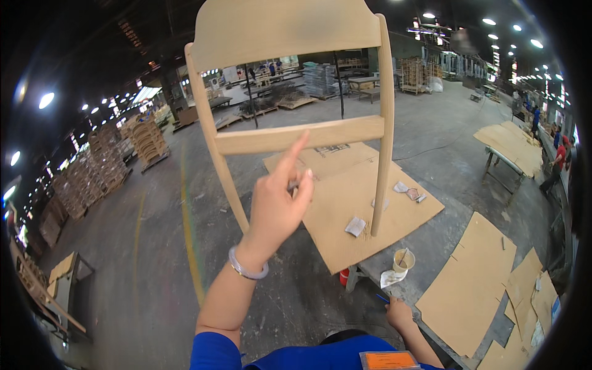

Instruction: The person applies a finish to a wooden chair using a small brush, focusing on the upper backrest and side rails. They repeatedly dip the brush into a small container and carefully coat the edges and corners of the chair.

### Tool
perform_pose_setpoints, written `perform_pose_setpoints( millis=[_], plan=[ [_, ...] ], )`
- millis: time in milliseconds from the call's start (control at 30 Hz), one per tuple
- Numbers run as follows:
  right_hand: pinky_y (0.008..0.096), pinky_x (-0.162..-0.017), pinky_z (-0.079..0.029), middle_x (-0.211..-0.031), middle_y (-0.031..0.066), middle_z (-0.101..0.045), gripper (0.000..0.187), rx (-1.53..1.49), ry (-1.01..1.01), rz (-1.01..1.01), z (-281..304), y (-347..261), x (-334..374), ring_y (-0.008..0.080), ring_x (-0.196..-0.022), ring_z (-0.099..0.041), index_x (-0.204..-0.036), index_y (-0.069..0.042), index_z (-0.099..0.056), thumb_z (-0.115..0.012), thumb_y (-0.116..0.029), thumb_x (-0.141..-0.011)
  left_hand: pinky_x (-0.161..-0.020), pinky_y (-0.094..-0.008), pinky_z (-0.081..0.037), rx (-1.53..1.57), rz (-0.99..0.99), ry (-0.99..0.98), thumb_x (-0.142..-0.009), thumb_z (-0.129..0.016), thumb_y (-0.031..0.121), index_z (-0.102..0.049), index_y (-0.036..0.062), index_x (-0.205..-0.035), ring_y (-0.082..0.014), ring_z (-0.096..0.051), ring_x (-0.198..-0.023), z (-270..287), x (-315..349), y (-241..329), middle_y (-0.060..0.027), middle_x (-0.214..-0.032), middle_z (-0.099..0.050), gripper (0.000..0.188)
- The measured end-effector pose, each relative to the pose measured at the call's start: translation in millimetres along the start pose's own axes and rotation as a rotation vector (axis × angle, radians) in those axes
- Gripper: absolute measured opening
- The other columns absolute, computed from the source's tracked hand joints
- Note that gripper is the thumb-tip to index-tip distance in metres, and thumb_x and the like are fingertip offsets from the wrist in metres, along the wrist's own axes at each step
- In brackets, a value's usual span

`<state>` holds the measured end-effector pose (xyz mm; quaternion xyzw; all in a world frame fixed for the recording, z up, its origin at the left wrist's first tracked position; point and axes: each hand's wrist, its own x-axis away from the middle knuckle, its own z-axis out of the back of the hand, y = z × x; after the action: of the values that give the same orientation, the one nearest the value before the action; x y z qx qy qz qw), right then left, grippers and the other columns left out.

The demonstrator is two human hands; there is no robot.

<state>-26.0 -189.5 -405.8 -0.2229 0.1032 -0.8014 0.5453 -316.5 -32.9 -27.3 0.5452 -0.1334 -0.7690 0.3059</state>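
A pale wooden chair back [290, 34], with a curved top panel, two side posts and a cross rail [351, 131], stands upright before me on cardboard [336, 246]. My left hand [277, 200] is raised in front of it. Its index finger points up, the tip at or just before the rail; whether it touches is hard to tell. The thumb stands apart, the other fingers curl, and nothing shows in this hand. Low at the right, my right hand [399, 312] is closed on a thin blue stick-like tool [383, 298]. Beside it are a cup [404, 259] with a stick and a stained white sheet [393, 279].
Crumpled sheets [356, 227] lie on the cardboard near the right post. More cardboard [472, 283] covers the bench at right. A red object [344, 275] is by the bench leg. Stacked wooden parts [148, 142] stand far left; a person in red [560, 157] is far right.
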Motion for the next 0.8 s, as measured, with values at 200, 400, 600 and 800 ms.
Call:
perform_pose_setpoints(
  millis=[200,400,600,800],
  plan=[
    [0.0531,-0.090,-0.054,-0.116,0.0333,-0.063,0.048,-0.128,0.222,0.203,22,-62,-57,0.0469,-0.108,-0.066,-0.147,0.005,-0.048,-0.056,-0.011,-0.102,-0.060,-0.0254,-0.047,-0.002,-0.153,0.094,-0.101,-0.063,0.007,-0.066,0.0068,-0.139,-0.0068,-0.062,-0.067,48,-72,-38,0.0013,-0.071,-0.063,0.038],
    [0.0378,-0.063,-0.058,-0.084,0.0154,-0.071,0.036,-0.726,0.540,0.162,57,-129,-72,0.0235,-0.070,-0.072,-0.131,-0.001,-0.059,-0.049,0.009,-0.098,-0.062,-0.0225,-0.043,0.054,-0.012,0.476,-0.105,-0.065,0.015,-0.074,0.0025,-0.112,-0.0056,-0.056,-0.071,128,-75,-152,0.0021,-0.077,-0.061,0.018],
    [0.0312,-0.063,-0.058,-0.078,0.0074,-0.072,0.008,-0.990,0.679,-0.007,69,-152,-66,0.0132,-0.068,-0.069,-0.107,0.001,-0.061,-0.053,-0.002,-0.106,-0.058,-0.0192,-0.028,0.333,0.139,0.555,-0.107,-0.062,0.027,-0.069,0.0053,-0.120,-0.0007,-0.049,-0.073,125,-78,-290,0.0055,-0.098,-0.062,0.027],
    [0.0380,-0.100,-0.059,-0.130,0.0193,-0.068,0.033,-1.577,0.792,0.265,68,-174,2,0.0268,-0.117,-0.071,-0.139,0.004,-0.055,-0.050,-0.013,-0.111,-0.092,-0.0373,-0.049,0.587,0.069,0.346,-0.109,-0.049,0.042,-0.058,0.0040,-0.137,-0.0164,-0.057,-0.103,82,-111,-320,-0.0077,-0.122,-0.060,0.048]
  ],
)
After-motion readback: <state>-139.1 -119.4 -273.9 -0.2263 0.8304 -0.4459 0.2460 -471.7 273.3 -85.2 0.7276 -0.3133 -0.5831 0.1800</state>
